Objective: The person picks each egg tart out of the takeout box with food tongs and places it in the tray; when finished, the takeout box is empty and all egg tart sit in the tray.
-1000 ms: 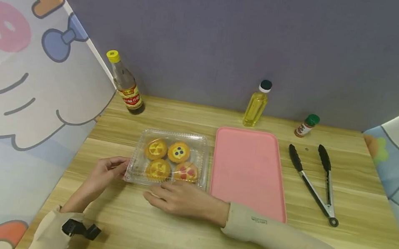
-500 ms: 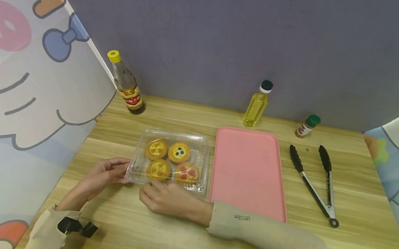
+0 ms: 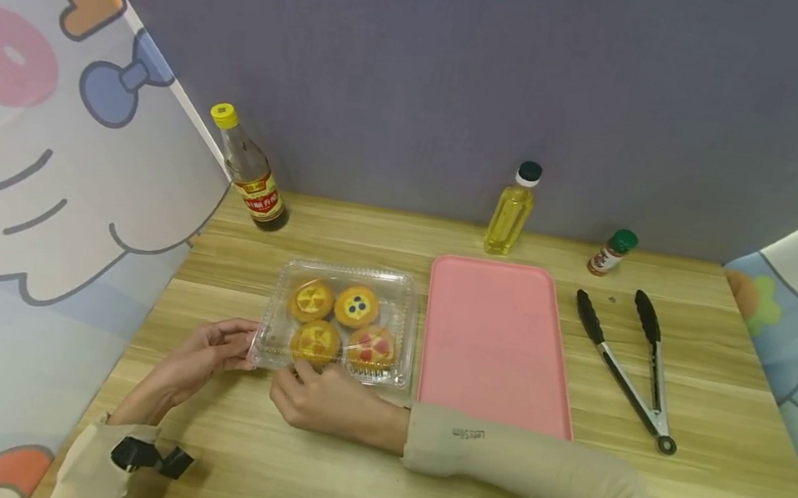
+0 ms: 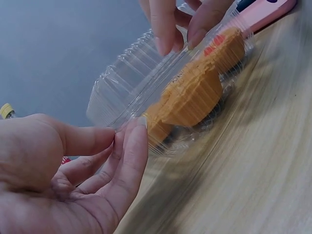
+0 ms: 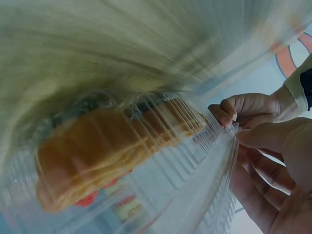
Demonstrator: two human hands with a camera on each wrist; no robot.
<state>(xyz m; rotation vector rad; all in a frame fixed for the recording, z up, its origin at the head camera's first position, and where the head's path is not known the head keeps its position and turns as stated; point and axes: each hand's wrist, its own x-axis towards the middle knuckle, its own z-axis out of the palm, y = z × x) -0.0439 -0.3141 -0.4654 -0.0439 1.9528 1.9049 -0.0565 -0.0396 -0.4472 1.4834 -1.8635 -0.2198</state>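
A clear plastic clamshell box (image 3: 402, 308) sits on the table with several toy egg tarts (image 3: 316, 342) inside. One tart (image 3: 357, 307) has blue dots, another red pieces on top. At the box's front left corner my left hand (image 3: 206, 358) pinches the rim between thumb and fingers, as the left wrist view (image 4: 92, 170) shows. My right hand (image 3: 322, 399) holds the front edge of the lid, thumb and fingers on the rim in the right wrist view (image 5: 278, 161). In that view the lid edge stands a little apart from the base.
Right of the box lies a pink tray (image 3: 493, 337), with spread tongs (image 3: 631, 381) beyond it. Along the back stand a sauce bottle (image 3: 256, 184) with a yellow cap, an oil bottle (image 3: 511, 213) and a small green-capped jar (image 3: 612, 253).
My right hand has slid left along the front edge of the box, its fingers curling in more. The left hand stays at the corner, and the box keeps its place.
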